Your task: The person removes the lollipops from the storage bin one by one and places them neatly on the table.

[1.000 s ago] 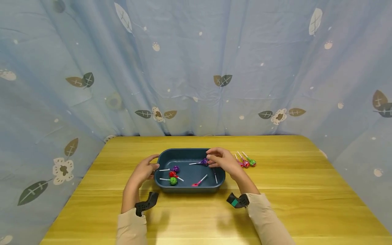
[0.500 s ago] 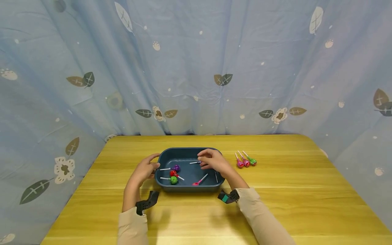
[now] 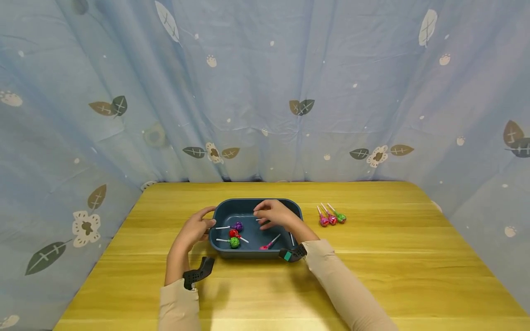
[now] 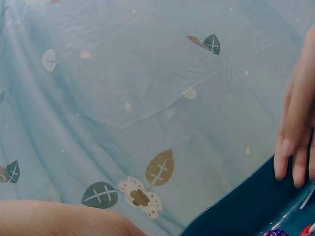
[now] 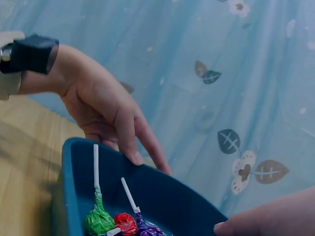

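Note:
A dark blue tray sits on the table with several lollipops in it. My left hand holds its left rim, thumb at the top edge and fingers along the outside wall. Above the tray's back half hovers my right hand, fingers loosely bent and nothing seen between them. It covers most of a lollipop whose stick shows below its fingertips. At the left inside lie a purple lollipop, a red lollipop and a green lollipop. Nearer the front wall is a pink lollipop.
Right of the tray, two pink-red lollipops and a green lollipop lie side by side on the wooden table. A blue patterned curtain hangs behind the table. Another stick shows at the tray's right end.
My right hand has moved left from the tray's right end, off the purple lollipop there and further over the tray, now hiding most of it. My left hand stays at the left rim.

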`<state>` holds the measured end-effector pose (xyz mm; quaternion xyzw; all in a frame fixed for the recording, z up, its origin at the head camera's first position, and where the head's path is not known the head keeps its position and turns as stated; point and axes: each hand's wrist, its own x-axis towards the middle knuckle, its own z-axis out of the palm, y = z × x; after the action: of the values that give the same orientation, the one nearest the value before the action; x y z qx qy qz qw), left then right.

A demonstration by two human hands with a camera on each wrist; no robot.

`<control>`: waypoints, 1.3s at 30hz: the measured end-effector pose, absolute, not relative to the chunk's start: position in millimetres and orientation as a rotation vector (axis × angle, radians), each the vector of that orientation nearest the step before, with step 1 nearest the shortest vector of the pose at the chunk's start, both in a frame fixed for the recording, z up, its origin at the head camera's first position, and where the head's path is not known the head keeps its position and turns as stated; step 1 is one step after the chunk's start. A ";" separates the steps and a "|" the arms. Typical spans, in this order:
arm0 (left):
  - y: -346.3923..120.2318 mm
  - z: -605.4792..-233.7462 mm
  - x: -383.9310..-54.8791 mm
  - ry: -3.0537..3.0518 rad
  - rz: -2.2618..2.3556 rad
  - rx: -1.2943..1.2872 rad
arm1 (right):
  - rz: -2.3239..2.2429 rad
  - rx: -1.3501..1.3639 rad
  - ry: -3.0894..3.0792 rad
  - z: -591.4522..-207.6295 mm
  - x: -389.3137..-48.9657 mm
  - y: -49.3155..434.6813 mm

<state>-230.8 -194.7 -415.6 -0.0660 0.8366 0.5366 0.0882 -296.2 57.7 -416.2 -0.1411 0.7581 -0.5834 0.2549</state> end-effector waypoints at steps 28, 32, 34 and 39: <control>-195.3 -415.8 -231.9 2.477 1.610 -0.182 | -1.306 -0.328 2.060 -417.3 -310.9 11.2; -195.0 -415.4 -231.6 2.471 1.610 -0.189 | -1.344 -0.298 2.028 -420.2 -312.5 7.0; -194.8 -415.3 -231.5 2.472 1.605 -0.191 | -1.366 -0.291 2.018 -421.9 -312.3 5.5; -195.2 -415.3 -231.8 2.481 1.593 -0.194 | -1.412 -0.279 2.013 -424.9 -309.5 2.6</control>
<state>-231.8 -195.2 -415.3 -0.0653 0.8359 0.5369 0.0932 -309.5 2.6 -424.9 -0.1064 0.7686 -0.5392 0.3274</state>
